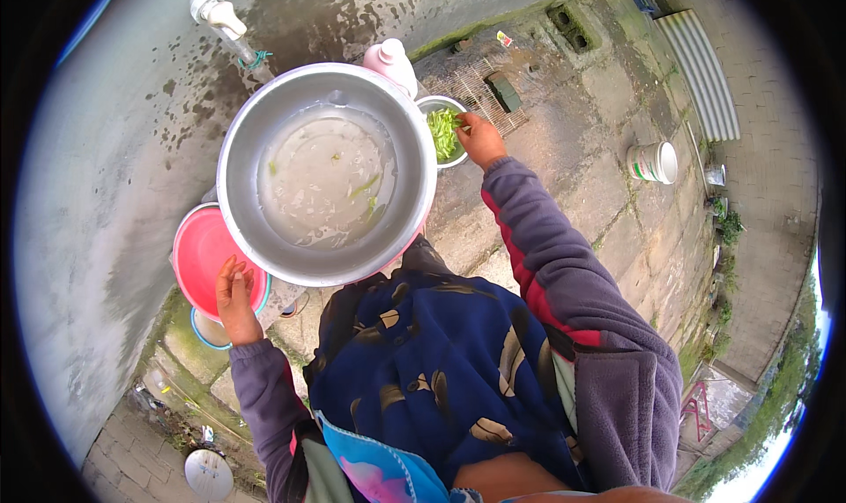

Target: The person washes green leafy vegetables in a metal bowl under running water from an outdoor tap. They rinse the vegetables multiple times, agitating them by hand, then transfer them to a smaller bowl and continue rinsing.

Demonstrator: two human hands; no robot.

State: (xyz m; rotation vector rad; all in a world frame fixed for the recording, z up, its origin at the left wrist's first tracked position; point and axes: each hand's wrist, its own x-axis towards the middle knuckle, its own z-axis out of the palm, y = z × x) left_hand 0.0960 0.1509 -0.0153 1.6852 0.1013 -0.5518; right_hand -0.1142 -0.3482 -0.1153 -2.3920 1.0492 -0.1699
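Note:
A large grey metal basin (238, 172) stands in front of me, holding shallow cloudy water with a few green bits in it. To its right, a small metal bowl (429, 104) contains chopped green vegetables (443, 133). My right hand (481, 141) reaches to that bowl's right rim, its fingers closed at the edge of the greens; what they grip is too small to make out. Over the red basin (201, 249) at the lower left hangs my left hand (236, 302), fingers loosely bent and apart, with nothing in it.
A white tap (220, 16) with a clear hose juts from the wet wall. Behind the metal basin stands a pink bottle (390, 66). A drain grate (471, 84) lies beyond the bowl, and a white bucket (652, 163) is farther right on the concrete.

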